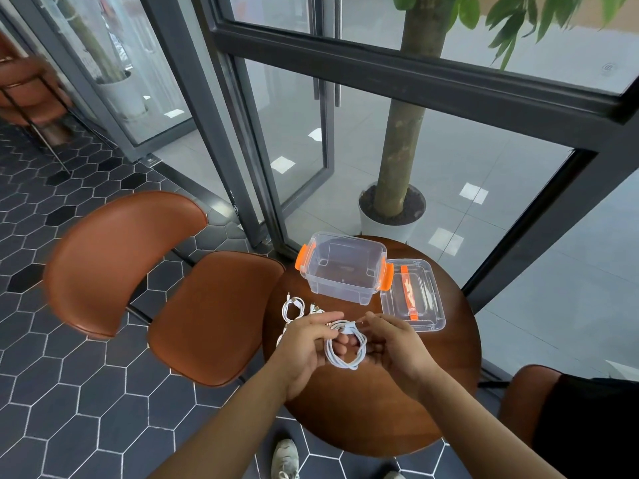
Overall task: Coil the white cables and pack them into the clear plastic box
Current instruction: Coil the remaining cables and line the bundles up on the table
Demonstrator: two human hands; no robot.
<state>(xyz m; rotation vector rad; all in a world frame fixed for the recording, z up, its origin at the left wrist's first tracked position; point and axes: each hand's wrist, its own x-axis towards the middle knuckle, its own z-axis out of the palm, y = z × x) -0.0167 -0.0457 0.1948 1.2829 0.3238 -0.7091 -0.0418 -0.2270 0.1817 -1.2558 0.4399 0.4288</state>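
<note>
A coiled white cable (345, 354) hangs between my two hands above the round wooden table (373, 416). My left hand (306, 350) grips the coil at its top left, and my right hand (394, 347) pinches the cable's end near the top right. More white cables (292, 307) lie loosely looped on the table to the left, partly hidden behind my left hand. Behind them stands the clear plastic box (342, 267) with orange latches, open and with nothing in it. Its clear lid (413, 299) with an orange handle lies beside it on the right.
A brown leather chair (145, 271) stands close to the table's left edge, and another chair (525, 399) sits at the right. Glass doors with dark frames and a potted tree (392, 209) stand behind the table. My shoes show on the tiled floor below.
</note>
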